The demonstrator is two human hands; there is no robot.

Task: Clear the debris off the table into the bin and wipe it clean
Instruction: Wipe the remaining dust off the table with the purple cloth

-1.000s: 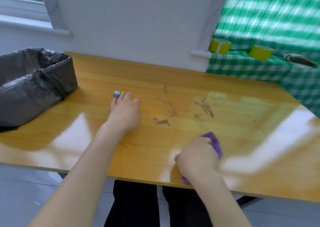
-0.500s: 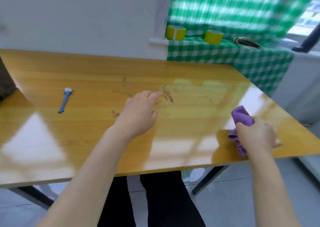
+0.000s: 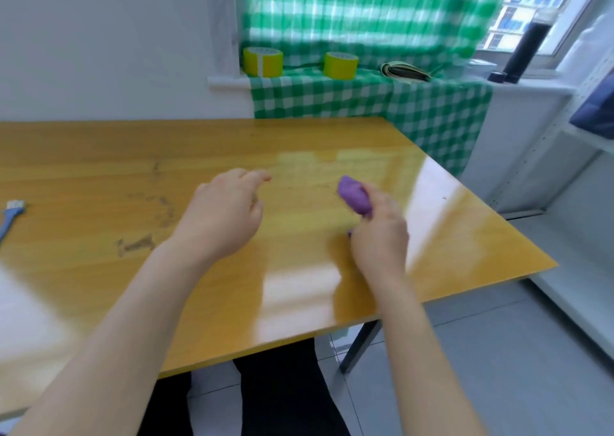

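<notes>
The wooden table (image 3: 99, 156) carries brown debris smears (image 3: 159, 209) left of centre. My right hand (image 3: 378, 233) grips a bunched purple cloth (image 3: 354, 194) on the table's right half. My left hand (image 3: 222, 216) hovers over the middle of the table with loosely curled fingers, holding nothing. A small blue brush (image 3: 10, 214) lies at the far left edge of the view. The bin is out of view.
Two yellow tape rolls (image 3: 262, 61) (image 3: 340, 65) and a dark coiled thing (image 3: 403, 72) sit on a green checked cloth (image 3: 365, 100) on the sill behind. A dark bottle (image 3: 528, 43) stands by the window. White shelving (image 3: 581, 156) is at right.
The view has swung right, so the bin has left the frame. My right hand brought the purple cloth from the right edge toward the table's middle. My left hand moved right, away from the brush.
</notes>
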